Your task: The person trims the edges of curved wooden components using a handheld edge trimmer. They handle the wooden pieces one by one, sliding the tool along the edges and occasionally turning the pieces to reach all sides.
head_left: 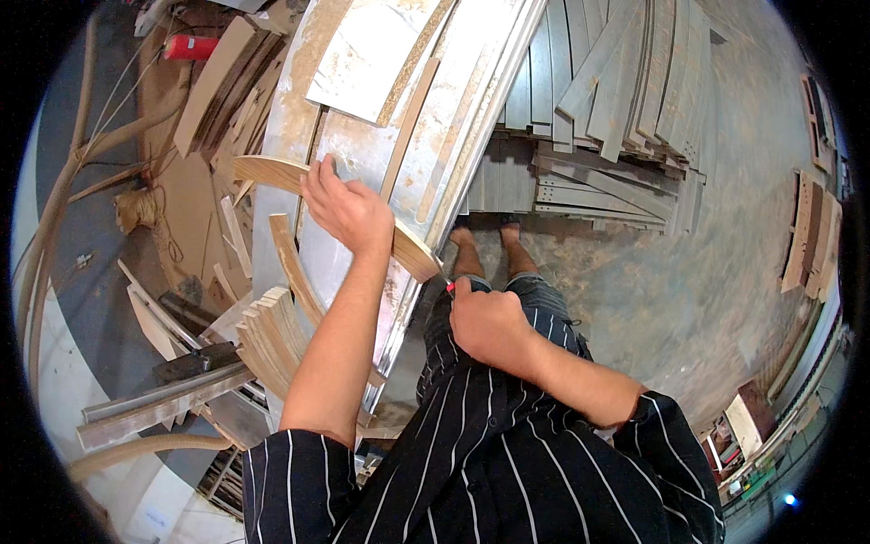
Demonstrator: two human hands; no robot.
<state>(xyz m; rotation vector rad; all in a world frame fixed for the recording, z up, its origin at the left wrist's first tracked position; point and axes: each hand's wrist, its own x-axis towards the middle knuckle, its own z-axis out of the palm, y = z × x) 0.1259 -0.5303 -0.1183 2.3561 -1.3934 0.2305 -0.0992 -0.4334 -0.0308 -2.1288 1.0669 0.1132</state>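
A curved wooden piece (272, 172) with light grain lies across the metal work table (349, 150), its near end jutting past the table's edge. My left hand (349, 208) is closed over the middle of this piece, and the wrist hides part of it. Close to the jutting end, my right hand (489, 322) is curled around a small thin tool with a red part (450, 287). Most of that tool is covered by the fingers, so its kind cannot be made out. A second curved wooden strip (294, 263) rests beside my left forearm.
Curved wooden pieces stand stacked (272, 335) left of my left forearm. A white board (362, 63) and a narrow brown strip (410, 127) lie farther up the table. Piles of grey slats (625, 82) cover the floor at upper right. Offcuts and a hose (149, 444) lie at left.
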